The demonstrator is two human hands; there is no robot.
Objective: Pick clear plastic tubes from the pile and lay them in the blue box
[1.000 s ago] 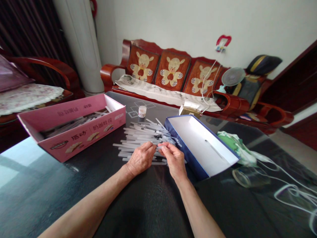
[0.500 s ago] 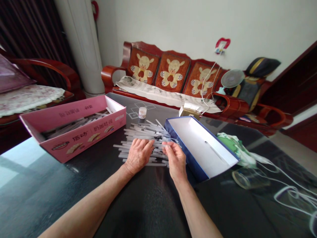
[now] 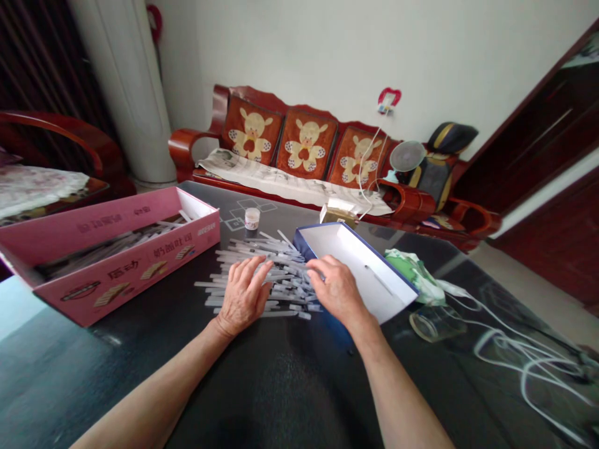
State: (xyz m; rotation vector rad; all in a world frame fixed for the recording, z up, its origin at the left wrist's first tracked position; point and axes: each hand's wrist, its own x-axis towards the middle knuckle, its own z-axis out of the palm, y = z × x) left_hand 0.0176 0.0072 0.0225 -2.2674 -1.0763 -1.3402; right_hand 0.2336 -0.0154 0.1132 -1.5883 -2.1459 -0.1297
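Several slim pens with whitish translucent barrels lie in a loose pile (image 3: 287, 290) on the dark table. My left hand (image 3: 244, 293) rests over the left side of this pile, its fingers spread apart and nothing visibly gripped. On the pile's right side, the thumb and forefinger of my right hand (image 3: 337, 288) pinch the end of a pen (image 3: 297, 267) that points left. That hand partly covers the near left wall of the blue box (image 3: 306, 244). Inside the box's white interior lies a single pen (image 3: 380, 280).
A pink carton (image 3: 140, 262) holding many pens stands at the left. Beyond the pile are a small white cup (image 3: 252, 218) and a tissue box (image 3: 337, 213). Right of the blue box lie a green-and-white packet (image 3: 412, 274), a glass jar (image 3: 435, 323) and white cables (image 3: 510, 358).
My left hand has opened its fingers and drawn back slightly from the right hand. The right hand has turned palm-down, closer to the blue box. The whole view has shifted rightward.
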